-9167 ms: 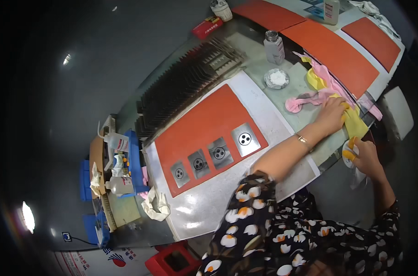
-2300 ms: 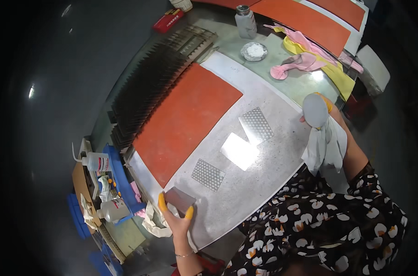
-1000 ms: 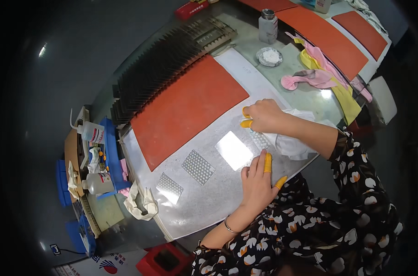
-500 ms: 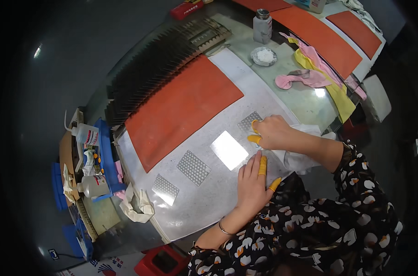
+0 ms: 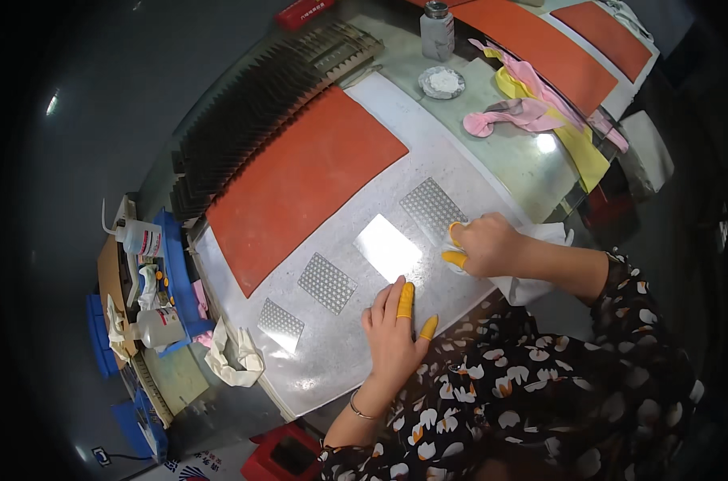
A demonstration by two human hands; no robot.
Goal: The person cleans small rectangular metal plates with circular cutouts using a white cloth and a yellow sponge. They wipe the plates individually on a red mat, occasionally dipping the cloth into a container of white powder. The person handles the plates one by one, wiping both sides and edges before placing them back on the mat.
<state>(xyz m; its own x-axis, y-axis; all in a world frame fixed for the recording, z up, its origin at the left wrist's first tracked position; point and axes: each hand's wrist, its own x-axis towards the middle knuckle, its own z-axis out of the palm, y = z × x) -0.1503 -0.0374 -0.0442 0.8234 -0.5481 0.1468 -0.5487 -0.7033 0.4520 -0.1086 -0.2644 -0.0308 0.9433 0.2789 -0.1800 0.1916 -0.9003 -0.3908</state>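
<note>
My right hand is shut on a white cloth and presses it onto a shiny grey metal sheet, right beside a patch of fine perforations. My left hand lies flat on the near part of the same sheet, fingers together, with yellow finger cots on two fingers. Two more perforated patches lie to the left on the sheet. An orange rubber mat covers the sheet's far half.
A black comb-like rack runs behind the mat. A small bottle, a white powder dish and pink and yellow gloves sit at the back right. Squeeze bottles in a blue tray and a crumpled cloth are at left.
Earlier the sheet held small socket parts; they are gone. My right hand has slid with the cloth toward me along the sheet in the last second. My left hand stays flat on it.
</note>
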